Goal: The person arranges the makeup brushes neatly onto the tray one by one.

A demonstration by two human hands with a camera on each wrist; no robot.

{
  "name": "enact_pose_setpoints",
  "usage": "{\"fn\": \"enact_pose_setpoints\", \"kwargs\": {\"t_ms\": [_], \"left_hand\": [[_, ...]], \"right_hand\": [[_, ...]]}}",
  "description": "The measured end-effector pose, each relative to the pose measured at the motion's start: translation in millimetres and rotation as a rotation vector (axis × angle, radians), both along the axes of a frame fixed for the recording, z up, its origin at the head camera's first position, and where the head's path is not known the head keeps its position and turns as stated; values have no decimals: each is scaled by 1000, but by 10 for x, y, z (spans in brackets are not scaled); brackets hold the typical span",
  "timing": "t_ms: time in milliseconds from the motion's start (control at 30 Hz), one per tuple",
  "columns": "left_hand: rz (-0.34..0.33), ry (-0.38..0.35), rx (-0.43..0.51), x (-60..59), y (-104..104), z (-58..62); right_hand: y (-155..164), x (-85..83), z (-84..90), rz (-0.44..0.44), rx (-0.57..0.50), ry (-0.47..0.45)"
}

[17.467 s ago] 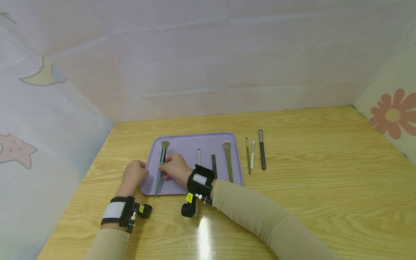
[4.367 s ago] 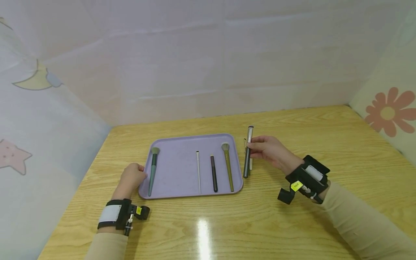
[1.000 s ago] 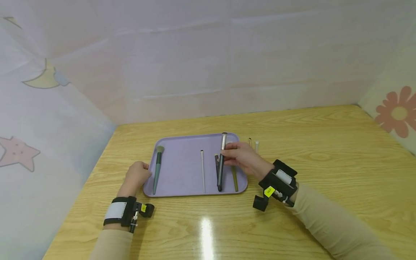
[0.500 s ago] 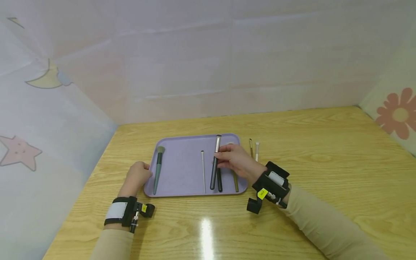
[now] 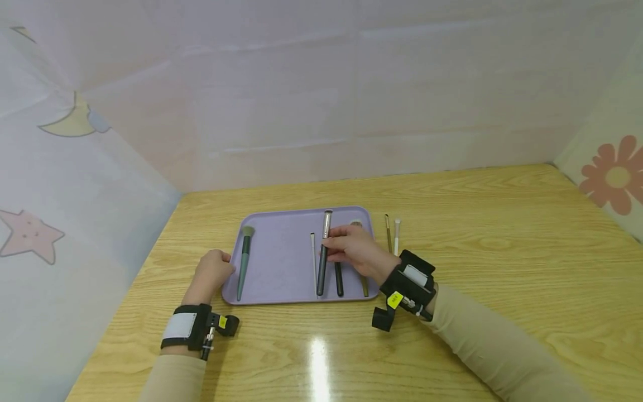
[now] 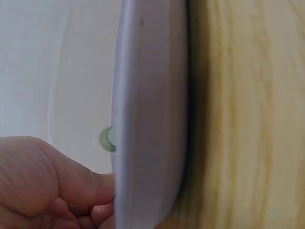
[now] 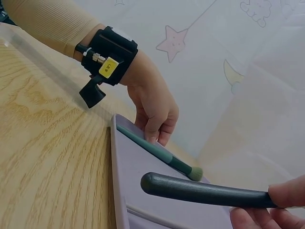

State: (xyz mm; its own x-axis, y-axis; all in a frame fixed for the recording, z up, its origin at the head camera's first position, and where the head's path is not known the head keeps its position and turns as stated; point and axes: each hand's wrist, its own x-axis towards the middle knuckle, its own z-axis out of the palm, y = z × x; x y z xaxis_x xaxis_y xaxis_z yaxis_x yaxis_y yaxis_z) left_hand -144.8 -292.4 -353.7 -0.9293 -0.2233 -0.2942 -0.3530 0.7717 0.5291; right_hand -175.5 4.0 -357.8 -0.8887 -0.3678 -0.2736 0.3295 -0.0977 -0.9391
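Leftward again since half a second ago: right hand (image 5: 351,251) is carrying the dark brush (image 5: 323,254) farther across the purple tray (image 5: 281,223), now holding it just beside the thin white brush (image 5: 313,251). Fingers and thumb are pinching the dark brush near its upper half, silver collar pointing away from the person, handle end hanging toward the near rim; the right wrist view is showing it lifted clear of the tray floor. Just right of the hand, a black brush (image 5: 339,279) and an olive brush (image 5: 363,282) are lying on the tray, partly hidden under the hand. Beyond the tray's right edge, two slim brushes (image 5: 392,237) are resting on the wooden table (image 5: 502,251). Left hand (image 5: 211,271) is gripping the tray's left rim, fingers curled over it, with the teal brush (image 5: 243,259) lying just inside.
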Motion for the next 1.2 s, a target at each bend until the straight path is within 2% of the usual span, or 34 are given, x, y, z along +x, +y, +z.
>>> {"fn": "enact_pose_setpoints", "kwargs": {"t_ms": [533,1000,1200], "left_hand": [[6,1,-2,-2,-3,-8],[6,-2,-12,6,19,21],[-7,11,-15,5,6,10]], "right_hand": [[-178,21,24,-30,1,-20],[-348,38,-4,-34,-71,-21],[-412,53,18,-48,-70,-37]]}}
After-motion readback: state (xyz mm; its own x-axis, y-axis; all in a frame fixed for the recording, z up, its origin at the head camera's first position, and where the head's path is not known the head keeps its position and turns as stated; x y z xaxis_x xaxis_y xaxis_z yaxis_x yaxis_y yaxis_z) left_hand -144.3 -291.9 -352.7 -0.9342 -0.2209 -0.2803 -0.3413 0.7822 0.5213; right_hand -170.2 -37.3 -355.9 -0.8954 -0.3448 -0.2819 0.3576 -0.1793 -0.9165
